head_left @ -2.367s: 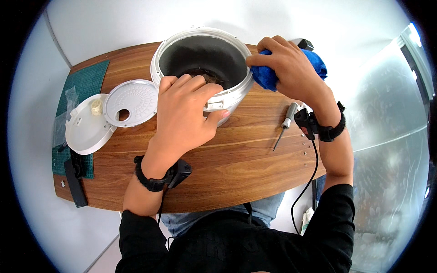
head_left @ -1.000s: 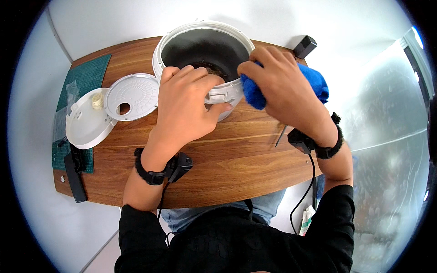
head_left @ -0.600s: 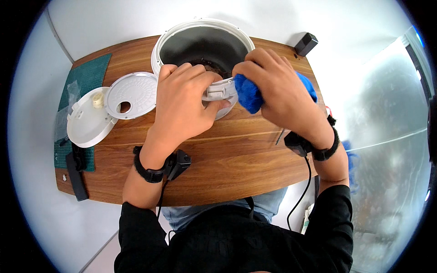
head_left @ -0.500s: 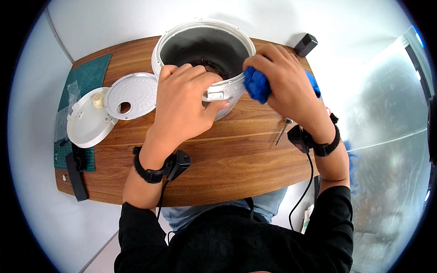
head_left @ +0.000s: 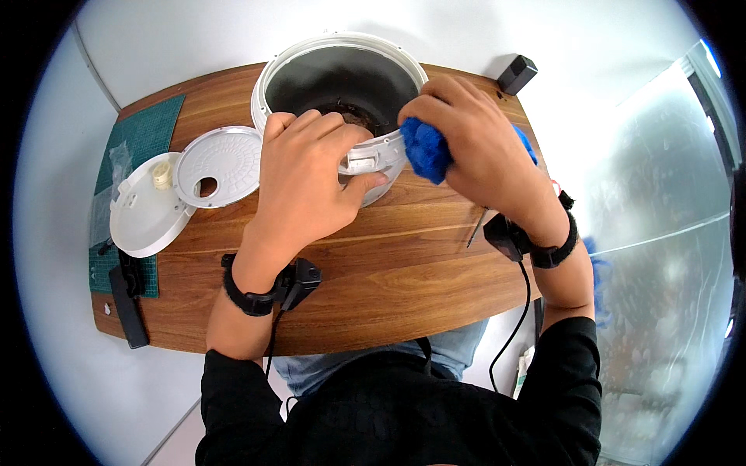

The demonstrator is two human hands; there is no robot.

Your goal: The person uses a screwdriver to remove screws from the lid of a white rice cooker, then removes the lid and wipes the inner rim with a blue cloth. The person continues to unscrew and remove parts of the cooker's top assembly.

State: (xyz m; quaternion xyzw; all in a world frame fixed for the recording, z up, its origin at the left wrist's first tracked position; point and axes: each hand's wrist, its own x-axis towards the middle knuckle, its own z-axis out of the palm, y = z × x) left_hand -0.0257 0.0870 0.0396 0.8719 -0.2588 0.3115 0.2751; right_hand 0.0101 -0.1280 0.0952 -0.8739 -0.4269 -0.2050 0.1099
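Observation:
A round white appliance body (head_left: 373,185), like a rice cooker shell, stands at the back of the wooden table. It has a dark grey inner wall, with brown grime and dark bits at the bottom. My left hand (head_left: 315,159) grips the near rim, fingers over the edge and thumb outside, beside a white latch piece (head_left: 362,161). Bunched in my right hand (head_left: 478,140) is a blue fluffy cloth (head_left: 426,151), pressed against the rim's near right side. Part of the cloth sticks out behind the hand.
Left of the shell lie a white perforated disc (head_left: 221,159) and a white lid (head_left: 144,217). Beneath them is a green cutting mat (head_left: 151,128), with a black tool (head_left: 128,307) near its edge. A screwdriver (head_left: 475,231) lies by my right wrist; a black box (head_left: 517,75) stands at the far right.
My right hand and the blue cloth have moved slightly left and toward me along the rim. My left hand keeps its grip. The whole view has shifted a little.

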